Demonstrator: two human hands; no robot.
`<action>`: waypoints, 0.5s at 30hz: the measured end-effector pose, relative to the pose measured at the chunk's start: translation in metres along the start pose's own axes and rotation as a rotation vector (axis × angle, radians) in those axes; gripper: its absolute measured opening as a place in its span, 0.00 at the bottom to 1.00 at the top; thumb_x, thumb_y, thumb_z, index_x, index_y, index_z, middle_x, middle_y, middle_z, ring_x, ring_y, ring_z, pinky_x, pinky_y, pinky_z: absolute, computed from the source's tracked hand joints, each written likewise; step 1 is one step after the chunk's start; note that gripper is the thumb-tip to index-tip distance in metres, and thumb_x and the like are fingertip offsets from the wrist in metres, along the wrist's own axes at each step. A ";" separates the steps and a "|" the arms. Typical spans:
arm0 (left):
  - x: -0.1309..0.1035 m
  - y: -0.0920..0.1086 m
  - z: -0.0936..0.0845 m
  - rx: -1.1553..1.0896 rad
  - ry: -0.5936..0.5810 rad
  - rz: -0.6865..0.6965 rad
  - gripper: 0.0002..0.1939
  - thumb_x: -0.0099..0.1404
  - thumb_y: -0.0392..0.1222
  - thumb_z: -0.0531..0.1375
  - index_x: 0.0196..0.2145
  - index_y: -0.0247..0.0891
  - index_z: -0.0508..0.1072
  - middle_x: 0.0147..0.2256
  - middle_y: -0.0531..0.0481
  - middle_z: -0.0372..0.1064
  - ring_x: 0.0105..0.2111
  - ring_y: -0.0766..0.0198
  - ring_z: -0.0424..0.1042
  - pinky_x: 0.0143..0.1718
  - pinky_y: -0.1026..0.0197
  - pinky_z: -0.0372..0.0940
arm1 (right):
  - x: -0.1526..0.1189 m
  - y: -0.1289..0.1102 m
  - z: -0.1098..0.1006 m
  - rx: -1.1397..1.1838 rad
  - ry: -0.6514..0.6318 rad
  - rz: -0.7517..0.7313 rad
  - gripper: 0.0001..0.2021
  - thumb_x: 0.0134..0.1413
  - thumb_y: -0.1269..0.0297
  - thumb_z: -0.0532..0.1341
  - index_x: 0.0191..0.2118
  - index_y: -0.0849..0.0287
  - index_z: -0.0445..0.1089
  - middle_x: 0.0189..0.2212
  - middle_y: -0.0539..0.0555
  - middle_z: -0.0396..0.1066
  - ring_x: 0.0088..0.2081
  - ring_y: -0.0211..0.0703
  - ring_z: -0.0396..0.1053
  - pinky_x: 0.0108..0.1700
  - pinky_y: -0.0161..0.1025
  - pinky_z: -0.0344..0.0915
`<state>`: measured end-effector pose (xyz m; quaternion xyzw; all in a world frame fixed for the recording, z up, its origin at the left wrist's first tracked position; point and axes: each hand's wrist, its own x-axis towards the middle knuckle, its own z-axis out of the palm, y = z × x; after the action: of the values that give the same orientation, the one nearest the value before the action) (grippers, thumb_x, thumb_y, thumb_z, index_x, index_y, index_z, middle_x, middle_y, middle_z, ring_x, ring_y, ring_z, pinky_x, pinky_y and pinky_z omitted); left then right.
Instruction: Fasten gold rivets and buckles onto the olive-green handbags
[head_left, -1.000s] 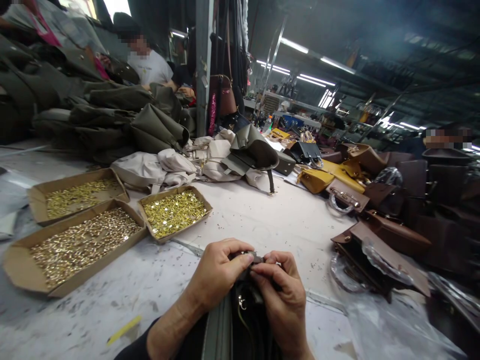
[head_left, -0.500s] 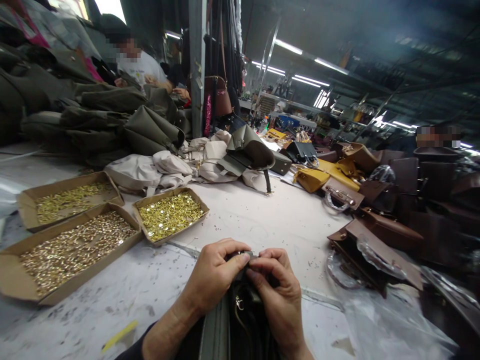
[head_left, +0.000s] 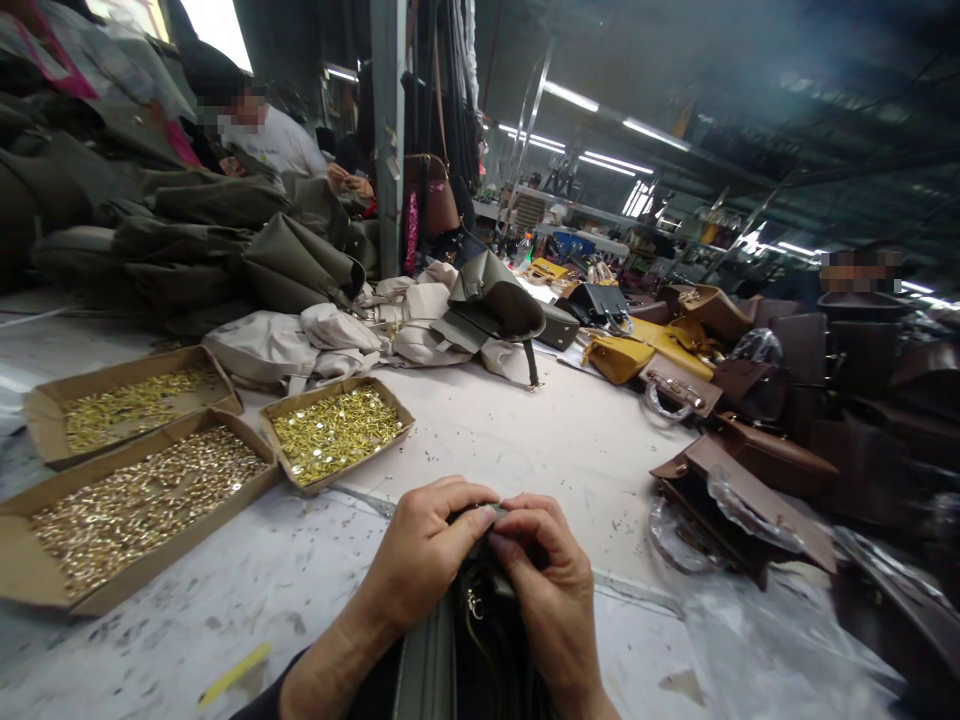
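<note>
A dark olive bag stands at the table's near edge, its zipper and a small gold clasp showing between my wrists. My left hand pinches the bag's top edge between thumb and fingers. Opposite it, my right hand grips the same edge, its fingertips close to the left thumb. Whatever small part lies under the fingertips is hidden. To the left are a cardboard tray of gold studs, a bigger tray of rose-gold pieces and a third tray of gold pins.
Olive bags are heaped at the back left, beside pale bags. Brown bags with wrapped handles and clear plastic lie on the right. A yellow strip lies at front left. A co-worker sits beyond the olive heap.
My right hand's fingers have closed in slightly toward the left fingertips on the bag's edge. The view has shifted a little; the bag stays in place.
</note>
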<state>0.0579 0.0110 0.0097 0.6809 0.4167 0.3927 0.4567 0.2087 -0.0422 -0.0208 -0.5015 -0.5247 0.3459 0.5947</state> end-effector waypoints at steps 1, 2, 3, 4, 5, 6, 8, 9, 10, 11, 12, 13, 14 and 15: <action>0.000 0.000 0.000 0.007 0.003 0.009 0.11 0.66 0.39 0.59 0.38 0.40 0.83 0.34 0.50 0.78 0.36 0.61 0.75 0.40 0.62 0.65 | 0.000 0.000 0.000 0.009 -0.002 0.004 0.04 0.60 0.69 0.65 0.36 0.52 0.76 0.41 0.50 0.70 0.46 0.43 0.69 0.48 0.37 0.67; -0.001 0.000 0.000 0.013 0.003 0.016 0.11 0.66 0.39 0.59 0.38 0.40 0.83 0.33 0.50 0.78 0.35 0.62 0.75 0.40 0.63 0.65 | 0.000 -0.001 0.000 0.022 -0.003 0.011 0.04 0.60 0.69 0.65 0.36 0.52 0.76 0.41 0.50 0.69 0.45 0.42 0.69 0.47 0.36 0.67; -0.001 0.000 0.000 0.018 0.004 0.022 0.11 0.66 0.39 0.59 0.38 0.40 0.83 0.33 0.50 0.77 0.35 0.62 0.75 0.39 0.63 0.65 | 0.001 -0.002 0.001 0.038 -0.005 0.017 0.04 0.59 0.70 0.65 0.36 0.52 0.76 0.40 0.49 0.68 0.44 0.42 0.68 0.46 0.36 0.66; -0.001 0.000 0.000 0.021 0.004 0.028 0.11 0.66 0.39 0.60 0.38 0.40 0.83 0.33 0.50 0.77 0.34 0.62 0.74 0.39 0.63 0.65 | 0.001 -0.002 0.001 0.053 -0.005 0.026 0.04 0.59 0.70 0.65 0.35 0.52 0.76 0.39 0.49 0.68 0.43 0.41 0.68 0.45 0.35 0.66; -0.001 0.001 0.001 0.026 0.002 0.031 0.11 0.66 0.40 0.60 0.38 0.40 0.83 0.32 0.50 0.77 0.34 0.62 0.74 0.38 0.63 0.65 | 0.002 -0.003 0.001 0.065 -0.003 0.034 0.04 0.58 0.70 0.66 0.34 0.52 0.75 0.38 0.49 0.68 0.42 0.41 0.67 0.44 0.35 0.66; -0.001 0.001 0.000 0.032 0.000 0.033 0.11 0.66 0.40 0.60 0.38 0.40 0.83 0.32 0.50 0.77 0.33 0.62 0.74 0.38 0.63 0.64 | 0.002 -0.004 0.001 0.072 0.000 0.043 0.04 0.57 0.71 0.66 0.33 0.53 0.75 0.37 0.48 0.67 0.40 0.40 0.67 0.42 0.34 0.65; -0.001 0.001 0.000 0.048 -0.004 0.029 0.11 0.66 0.40 0.60 0.38 0.40 0.83 0.32 0.49 0.77 0.33 0.62 0.74 0.38 0.63 0.64 | 0.003 -0.005 0.002 0.068 0.004 0.055 0.05 0.56 0.71 0.66 0.32 0.54 0.73 0.35 0.48 0.67 0.38 0.40 0.65 0.39 0.34 0.64; -0.001 0.001 0.000 0.056 -0.005 0.029 0.11 0.65 0.39 0.60 0.38 0.40 0.83 0.32 0.49 0.76 0.33 0.62 0.74 0.37 0.63 0.64 | 0.004 -0.006 0.002 0.060 0.004 0.057 0.05 0.56 0.71 0.66 0.31 0.54 0.73 0.34 0.48 0.66 0.37 0.40 0.65 0.38 0.34 0.64; -0.001 0.002 0.000 0.064 -0.006 0.027 0.11 0.65 0.39 0.60 0.38 0.39 0.83 0.32 0.49 0.76 0.33 0.62 0.74 0.37 0.63 0.64 | 0.004 -0.007 0.002 0.048 0.003 0.058 0.05 0.56 0.70 0.66 0.31 0.55 0.72 0.34 0.48 0.65 0.36 0.41 0.64 0.37 0.35 0.64; 0.000 0.002 0.000 0.071 -0.008 0.026 0.11 0.65 0.39 0.60 0.38 0.39 0.83 0.32 0.49 0.76 0.33 0.62 0.73 0.37 0.63 0.64 | 0.004 -0.007 0.003 0.033 0.003 0.058 0.05 0.57 0.70 0.65 0.30 0.55 0.72 0.33 0.48 0.65 0.36 0.41 0.64 0.37 0.35 0.64; 0.000 0.001 0.000 0.076 -0.010 0.027 0.11 0.65 0.39 0.60 0.38 0.39 0.83 0.32 0.49 0.76 0.33 0.62 0.73 0.37 0.63 0.64 | 0.004 -0.007 0.003 0.013 -0.001 0.053 0.05 0.57 0.69 0.65 0.30 0.55 0.71 0.33 0.49 0.64 0.36 0.41 0.64 0.37 0.35 0.64; 0.000 0.001 0.000 0.080 -0.010 0.028 0.11 0.65 0.39 0.60 0.38 0.39 0.83 0.31 0.49 0.76 0.33 0.62 0.73 0.37 0.63 0.64 | 0.003 -0.008 0.003 -0.011 -0.007 0.044 0.06 0.58 0.69 0.64 0.30 0.55 0.71 0.33 0.49 0.64 0.36 0.41 0.64 0.37 0.35 0.64; -0.001 0.001 0.000 0.081 -0.009 0.028 0.11 0.66 0.39 0.60 0.38 0.39 0.83 0.32 0.49 0.76 0.33 0.62 0.73 0.37 0.63 0.64 | 0.003 -0.007 0.003 -0.037 -0.010 0.029 0.06 0.59 0.68 0.64 0.30 0.55 0.71 0.34 0.49 0.63 0.36 0.41 0.64 0.38 0.35 0.64; -0.001 0.000 0.000 0.082 -0.009 0.030 0.11 0.66 0.39 0.60 0.38 0.39 0.83 0.32 0.49 0.76 0.33 0.62 0.74 0.37 0.63 0.64 | 0.003 -0.007 0.003 -0.063 -0.012 0.009 0.07 0.60 0.68 0.63 0.30 0.55 0.72 0.34 0.49 0.63 0.37 0.41 0.64 0.38 0.35 0.63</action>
<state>0.0575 0.0102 0.0099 0.7069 0.4202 0.3792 0.4242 0.2060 -0.0410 -0.0134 -0.5201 -0.5366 0.3352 0.5738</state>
